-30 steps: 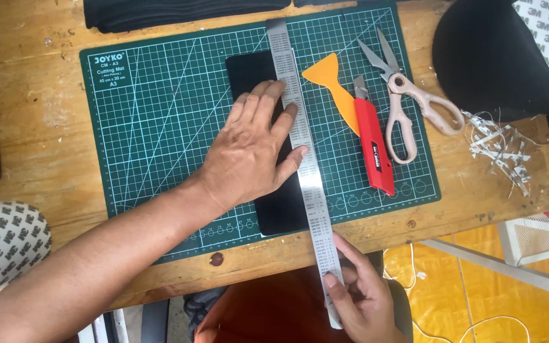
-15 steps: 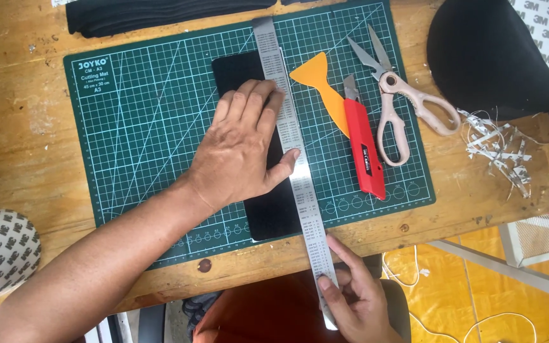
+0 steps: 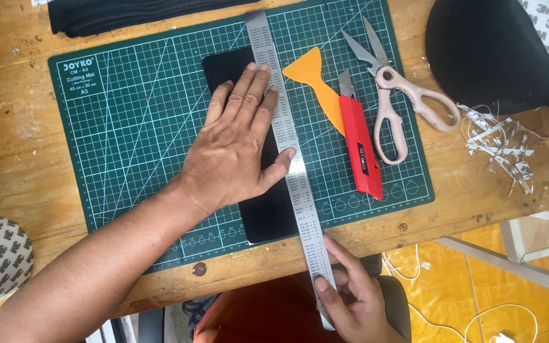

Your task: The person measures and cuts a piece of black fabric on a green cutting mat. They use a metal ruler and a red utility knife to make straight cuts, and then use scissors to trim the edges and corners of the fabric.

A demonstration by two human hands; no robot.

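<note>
My left hand (image 3: 236,149) lies flat, fingers spread, on a black sheet (image 3: 268,213) that rests on a green cutting mat (image 3: 128,127). Its thumb presses on a long steel ruler (image 3: 287,136) running along the sheet's right edge. My right hand (image 3: 354,298) pinches the ruler's near end, which overhangs the table's front edge. Just right of the ruler lie an orange plastic scraper (image 3: 316,79), a red utility knife (image 3: 360,146) and beige-handled scissors (image 3: 395,101), all untouched.
The wooden table (image 3: 14,146) carries a strip of black material (image 3: 115,13) at the back and pale paper shavings (image 3: 503,143) at the right. A black rounded object (image 3: 484,51) sits far right. Yellow floor (image 3: 478,298) lies below.
The view has shifted slightly, so everything sits a little further left in the frame. Both hands keep the same hold on the sheet and the ruler.
</note>
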